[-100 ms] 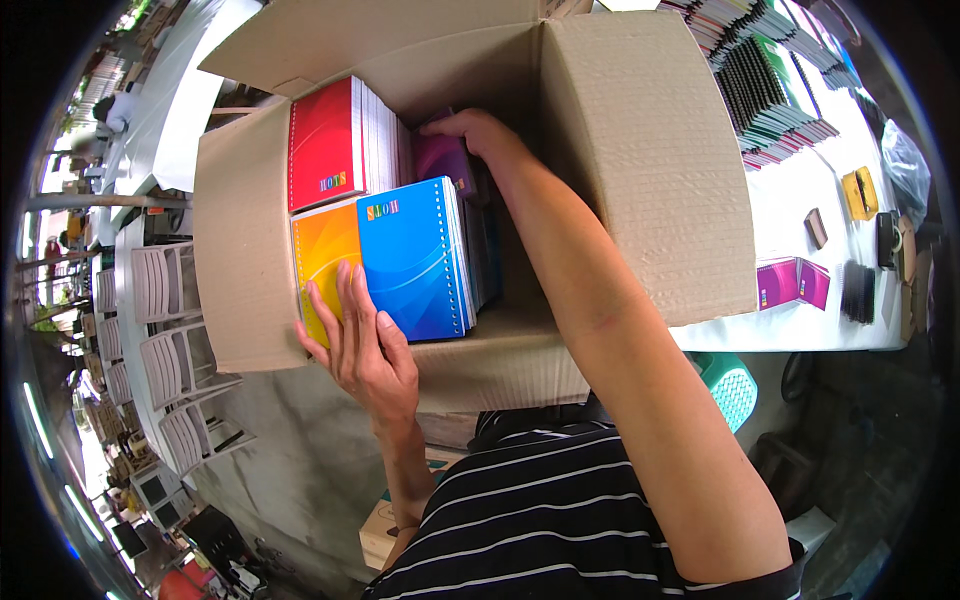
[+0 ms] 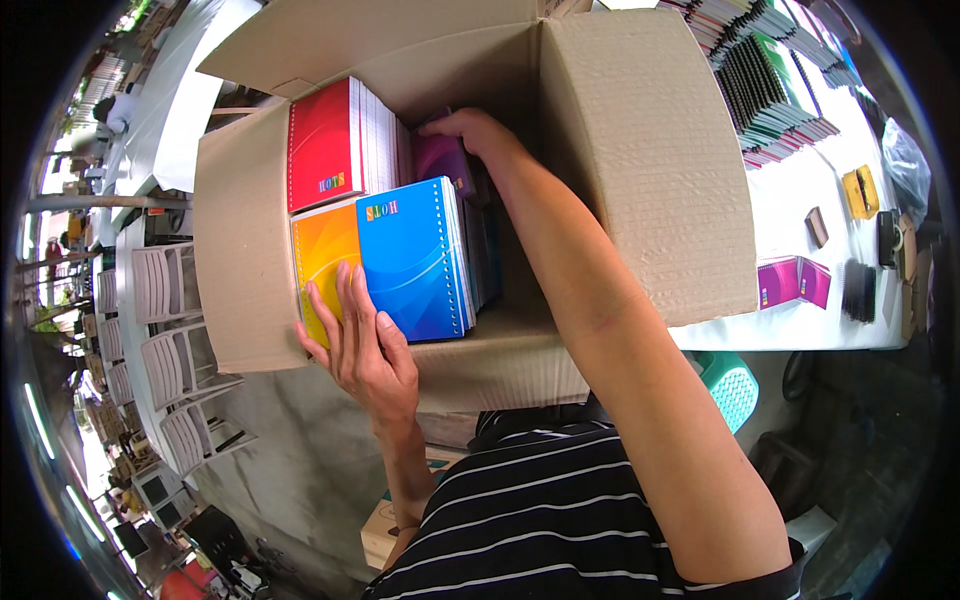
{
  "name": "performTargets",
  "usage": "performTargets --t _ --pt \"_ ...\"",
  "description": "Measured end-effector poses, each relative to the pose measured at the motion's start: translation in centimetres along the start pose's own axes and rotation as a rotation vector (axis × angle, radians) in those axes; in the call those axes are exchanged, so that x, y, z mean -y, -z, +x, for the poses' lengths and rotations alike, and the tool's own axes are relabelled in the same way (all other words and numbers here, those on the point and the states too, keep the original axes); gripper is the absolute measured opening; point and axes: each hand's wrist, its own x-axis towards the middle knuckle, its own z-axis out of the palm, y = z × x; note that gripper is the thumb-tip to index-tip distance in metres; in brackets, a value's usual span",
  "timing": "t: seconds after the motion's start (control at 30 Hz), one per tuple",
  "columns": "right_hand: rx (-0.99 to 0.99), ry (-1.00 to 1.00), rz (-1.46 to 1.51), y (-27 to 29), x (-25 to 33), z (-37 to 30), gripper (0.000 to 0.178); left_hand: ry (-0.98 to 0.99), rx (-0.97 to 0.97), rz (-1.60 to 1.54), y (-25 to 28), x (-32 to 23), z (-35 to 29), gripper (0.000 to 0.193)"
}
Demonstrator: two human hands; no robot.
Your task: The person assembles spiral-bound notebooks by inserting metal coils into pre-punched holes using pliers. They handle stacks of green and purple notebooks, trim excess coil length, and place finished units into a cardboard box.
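An open cardboard box [image 2: 660, 170] holds upright and stacked spiral notebooks. A red notebook [image 2: 322, 145] lies on top at the far left, with a yellow notebook [image 2: 322, 232] nearer to me and a blue notebook [image 2: 408, 265] beside it. My left hand [image 2: 365, 345] rests on the yellow notebook with fingers stretched out, its fingertips by the blue cover's edge. Deep in the box, my right hand [image 2: 475, 135] grips the far edge of a purple notebook [image 2: 440, 160], right of the red stack. Part of its fingers is hidden there.
On the white table [image 2: 800, 335] to the right stand piles of spiral notebooks [image 2: 765, 95], purple covers [image 2: 792, 283] and a yellow object [image 2: 859, 193]. A turquoise plastic basket or stool [image 2: 732, 392] is below. White chairs [image 2: 170, 285] line the left.
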Motion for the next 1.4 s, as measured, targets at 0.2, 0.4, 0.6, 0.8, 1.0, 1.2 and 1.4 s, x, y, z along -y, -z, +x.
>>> performTargets --t 0.2,0.4,0.6,0.8,1.0,1.2,1.4 --pt "-0.033 0.013 -0.094 0.0 1.0 0.6 0.034 -0.009 -0.021 0.012 -0.8 0.5 0.4 0.043" --pt "-0.065 -0.147 -0.232 0.2 -0.3 3.4 0.040 -0.014 -0.020 0.012 -0.8 0.5 0.4 0.043" --pt "0.017 -0.110 -0.100 0.9 -1.1 2.8 0.046 -0.012 -0.017 0.009 -0.7 0.5 0.4 0.042" --pt "-0.036 -0.202 -0.119 0.7 0.8 1.4 0.051 -0.018 -0.023 0.014 -0.9 0.7 0.2 0.042" --pt "-0.007 -0.104 -0.069 1.6 -1.6 3.3 0.049 -0.029 -0.019 0.008 -0.7 0.4 0.5 0.042" --pt "-0.053 -0.187 0.140 2.1 -2.2 2.9 0.045 -0.030 -0.019 0.015 -0.7 0.6 0.2 0.042" --pt "0.008 -0.103 0.325 1.4 -1.3 -0.1 0.044 -0.029 -0.029 0.036 -0.8 1.0 -0.2 0.042"
